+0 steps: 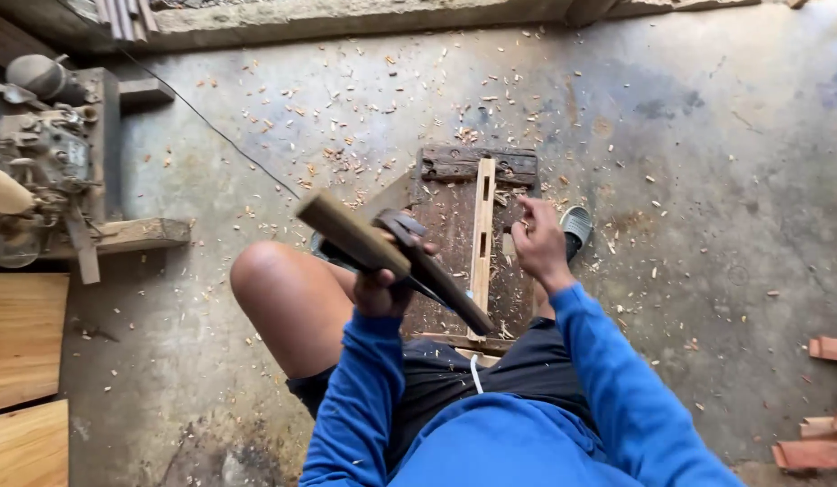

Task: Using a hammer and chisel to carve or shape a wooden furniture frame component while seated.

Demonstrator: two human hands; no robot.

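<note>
My left hand (382, 287) grips a wooden mallet (351, 233) together with a dark-bladed chisel (441, 280) that slants down to the right, above my bare left knee (274, 280). My right hand (538, 242) hovers with fingers curled just right of a pale wooden strip (481, 230) with a slot in it, which lies lengthwise on a dark, worn work board (455, 225) on the floor. The right hand touches or nearly touches the board; nothing shows in it. Both arms wear blue sleeves.
Wood chips litter the concrete floor (689, 162). A grey sandal (576, 227) sits right of the board. A metal machine on a wooden frame (53, 153) stands at the left, with light planks (22, 343) below it. Reddish wood pieces (820, 424) lie at the right edge.
</note>
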